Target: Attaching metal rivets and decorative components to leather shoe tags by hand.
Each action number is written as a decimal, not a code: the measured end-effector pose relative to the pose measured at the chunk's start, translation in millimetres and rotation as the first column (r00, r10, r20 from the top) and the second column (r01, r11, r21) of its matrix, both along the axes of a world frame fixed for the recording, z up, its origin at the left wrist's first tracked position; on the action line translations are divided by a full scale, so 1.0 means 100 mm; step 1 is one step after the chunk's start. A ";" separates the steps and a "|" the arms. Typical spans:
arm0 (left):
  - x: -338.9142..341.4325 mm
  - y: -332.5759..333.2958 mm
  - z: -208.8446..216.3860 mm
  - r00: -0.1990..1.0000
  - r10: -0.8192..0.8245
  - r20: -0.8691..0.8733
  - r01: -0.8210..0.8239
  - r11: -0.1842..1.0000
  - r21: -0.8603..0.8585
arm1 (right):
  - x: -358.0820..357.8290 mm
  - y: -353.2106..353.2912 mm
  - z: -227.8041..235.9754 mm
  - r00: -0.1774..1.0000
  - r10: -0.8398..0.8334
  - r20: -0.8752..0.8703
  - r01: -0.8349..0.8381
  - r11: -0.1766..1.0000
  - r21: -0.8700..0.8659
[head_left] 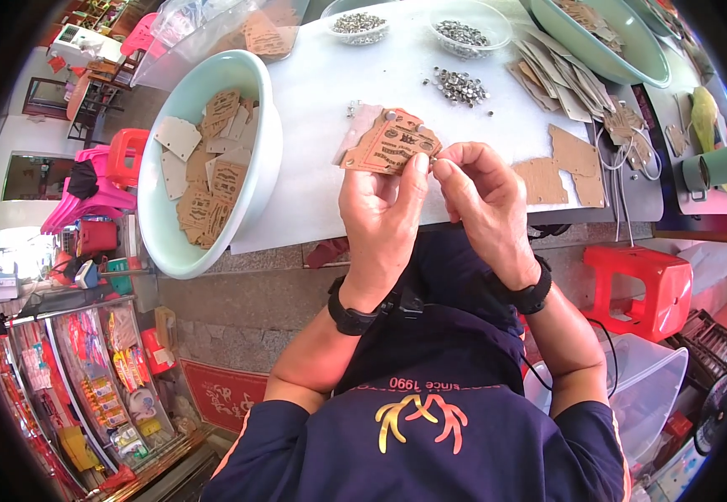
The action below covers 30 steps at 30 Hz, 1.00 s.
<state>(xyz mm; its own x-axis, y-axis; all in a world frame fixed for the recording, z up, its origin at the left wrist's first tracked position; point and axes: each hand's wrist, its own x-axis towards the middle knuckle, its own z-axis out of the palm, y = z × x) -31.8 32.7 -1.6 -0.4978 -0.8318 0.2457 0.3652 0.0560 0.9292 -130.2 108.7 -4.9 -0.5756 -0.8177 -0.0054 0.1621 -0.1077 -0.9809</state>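
Black, round edges cut off the corners of the room, so the packed shelf (100, 385) at the left bends and its packets are too small to tell apart. Pink stools (87, 197) are near a big pale green tub (270, 142), and a red stool (641, 289) stands at the right. White sheeting (321, 92) covers the table. Two clear bowls (503, 27) of shiny bits are at the far side, one of them cut off by the top edge, and a loose pile of shiny bits (461, 86) lies nearer. Cards fill much of the tub and hide its bottom. More cards (551, 71) lie in a messy heap on the right, covering each other. Brown card (392, 142) with dark print is held up over the near part of the table, between the tub and that heap. The left hand (380, 222) is closed on it, thumb on top, and its other fingers are partly hidden underneath. The right hand (489, 201) has its thumb and pointing finger close together at the card's corner; I cannot tell if they pinch something tiny there.
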 end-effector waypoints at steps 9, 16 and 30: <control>0.03 0.03 0.02 0.998 0.019 0.061 -0.016 0.998 -0.055 | 0.04 -0.05 -0.05 0.992 -0.008 0.125 0.017 0.997 -0.072; 0.05 0.02 0.04 0.999 0.035 0.036 -0.030 0.992 -0.124 | 0.11 -0.08 0.01 0.980 -0.083 0.178 0.103 0.989 -0.102; 0.11 -0.02 -0.02 0.997 -0.040 0.060 0.043 0.998 -0.050 | 0.06 -0.07 -0.11 0.950 -0.164 -0.265 0.115 0.975 -0.193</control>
